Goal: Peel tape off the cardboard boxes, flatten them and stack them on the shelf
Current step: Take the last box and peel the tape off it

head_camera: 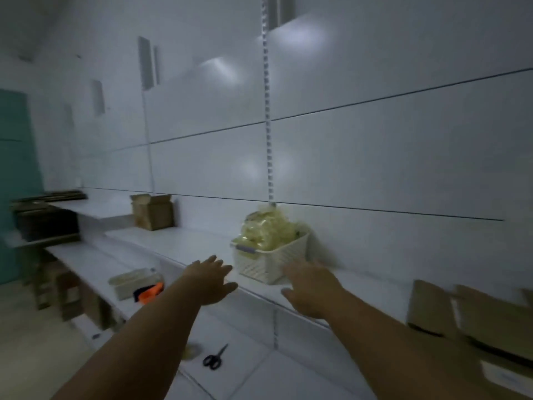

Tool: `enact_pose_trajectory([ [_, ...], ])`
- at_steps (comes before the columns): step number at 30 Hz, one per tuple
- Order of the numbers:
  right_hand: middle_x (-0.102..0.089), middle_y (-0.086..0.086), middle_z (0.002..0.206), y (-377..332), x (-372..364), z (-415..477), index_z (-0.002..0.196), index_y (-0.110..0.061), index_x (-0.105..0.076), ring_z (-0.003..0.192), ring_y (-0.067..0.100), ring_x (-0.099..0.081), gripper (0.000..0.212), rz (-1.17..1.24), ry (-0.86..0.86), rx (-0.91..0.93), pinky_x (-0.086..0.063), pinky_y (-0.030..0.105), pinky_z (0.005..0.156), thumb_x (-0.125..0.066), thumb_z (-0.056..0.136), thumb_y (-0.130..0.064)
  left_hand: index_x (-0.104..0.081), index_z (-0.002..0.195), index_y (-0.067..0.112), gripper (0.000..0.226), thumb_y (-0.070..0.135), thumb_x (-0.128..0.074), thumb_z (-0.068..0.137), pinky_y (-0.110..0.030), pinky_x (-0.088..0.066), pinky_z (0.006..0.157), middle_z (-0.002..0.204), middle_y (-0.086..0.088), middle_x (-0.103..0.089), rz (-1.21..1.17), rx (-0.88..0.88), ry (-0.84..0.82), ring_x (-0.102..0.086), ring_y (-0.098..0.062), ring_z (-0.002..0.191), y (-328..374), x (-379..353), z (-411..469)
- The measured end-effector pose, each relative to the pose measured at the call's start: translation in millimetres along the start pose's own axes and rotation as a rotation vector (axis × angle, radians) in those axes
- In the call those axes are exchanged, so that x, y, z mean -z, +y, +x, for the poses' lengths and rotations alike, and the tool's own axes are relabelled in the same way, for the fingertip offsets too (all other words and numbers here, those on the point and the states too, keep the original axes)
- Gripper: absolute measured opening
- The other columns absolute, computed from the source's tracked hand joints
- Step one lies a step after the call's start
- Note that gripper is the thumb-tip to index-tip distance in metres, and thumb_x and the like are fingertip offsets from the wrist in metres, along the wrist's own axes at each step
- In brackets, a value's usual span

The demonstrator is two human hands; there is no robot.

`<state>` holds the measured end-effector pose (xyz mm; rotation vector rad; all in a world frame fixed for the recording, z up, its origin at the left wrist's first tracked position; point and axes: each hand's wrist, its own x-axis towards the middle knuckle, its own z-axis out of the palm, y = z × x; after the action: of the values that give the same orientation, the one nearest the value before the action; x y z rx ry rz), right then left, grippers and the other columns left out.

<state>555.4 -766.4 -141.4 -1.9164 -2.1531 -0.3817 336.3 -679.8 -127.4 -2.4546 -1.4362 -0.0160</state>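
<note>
Both arms stretch forward over a white shelf (178, 243). My left hand (212, 280) is empty, its fingers spread, just left of a white slatted basket (268, 262). My right hand (310, 287) is also empty and spread, just in front of the basket's right corner. The frame is blurred, so I cannot tell whether either hand touches the basket. An open cardboard box (153, 212) stands far back on the shelf. More cardboard boxes (473, 316) lie at the right edge. Dark flattened cardboard (46, 217) is stacked on a shelf at the far left.
The basket holds crumpled yellowish plastic (268, 229). Black scissors (215, 357) and a roll of tape (191, 350) lie on the lower white surface. A small white tray (129, 281) and an orange-and-dark tool (150, 293) sit left of my arm. Boxes stand beneath the left shelf.
</note>
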Motion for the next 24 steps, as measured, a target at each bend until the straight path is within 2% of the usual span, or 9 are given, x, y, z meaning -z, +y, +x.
enact_pose_trajectory([
  [4,-0.007,0.009,0.158,-139.6,-34.5,53.8,0.149,-0.02,-0.011,0.145,0.025,-0.001,0.06,-0.024,-0.145,0.235,-0.004,0.045,0.116,-0.033,0.097,-0.043,-0.022,0.146,0.022,0.062,0.055,-0.027,0.094,-0.045,-0.013,0.116,0.157,-0.003,-0.018,-0.009,0.225,-0.001,-0.006,-0.019,0.145,-131.4,-18.7,-61.3],
  [10,-0.004,0.008,0.159,-267.7,-57.2,112.8,0.149,-0.024,-0.009,0.145,0.024,0.0,0.063,0.081,-0.226,0.322,-0.005,0.043,0.116,-0.038,0.096,-0.043,-0.015,0.147,0.025,0.065,0.059,-0.023,0.092,-0.05,-0.007,0.116,0.158,-0.006,-0.011,0.048,0.369,-0.05,0.001,-0.025,0.145,-262.3,-53.9,-120.3],
  [14,-0.016,0.008,0.157,-308.9,-78.3,146.1,0.147,-0.023,-0.017,0.144,0.025,-0.008,0.06,0.119,-0.194,0.366,-0.011,0.044,0.115,-0.043,0.095,-0.039,-0.016,0.146,0.024,0.064,0.058,-0.022,0.092,-0.056,-0.006,0.115,0.157,-0.008,-0.013,0.097,0.344,-0.102,0.003,-0.03,0.145,-306.7,-78.3,-116.9],
  [18,-0.019,0.009,0.156,-321.6,-100.0,192.6,0.145,-0.024,-0.024,0.144,0.027,-0.008,0.061,0.086,-0.182,0.4,-0.011,0.046,0.115,-0.045,0.092,-0.045,-0.024,0.145,0.026,0.057,0.049,-0.028,0.093,-0.06,-0.006,0.113,0.157,-0.008,-0.013,0.125,0.272,-0.136,0.002,-0.033,0.144,-336.6,-97.5,-85.6],
  [21,-0.023,0.009,0.154,-319.0,-113.1,240.3,0.143,-0.023,-0.029,0.142,0.028,-0.014,0.06,0.066,-0.144,0.401,-0.014,0.046,0.114,-0.044,0.09,-0.048,-0.023,0.146,0.023,0.056,0.046,-0.027,0.095,-0.059,-0.008,0.114,0.157,-0.008,-0.014,0.117,0.292,-0.14,0.0,-0.032,0.145,-360.2,-114.2,-61.0],
  [24,-0.026,0.008,0.153,-318.4,-127.5,290.9,0.144,-0.022,-0.027,0.141,0.028,-0.018,0.063,0.089,-0.124,0.382,-0.018,0.044,0.113,-0.045,0.09,-0.049,-0.031,0.143,0.017,0.055,0.043,-0.026,0.095,-0.056,-0.01,0.114,0.155,-0.01,-0.02,0.033,0.383,-0.15,-0.008,-0.031,0.144,-387.7,-128.7,-32.3],
])
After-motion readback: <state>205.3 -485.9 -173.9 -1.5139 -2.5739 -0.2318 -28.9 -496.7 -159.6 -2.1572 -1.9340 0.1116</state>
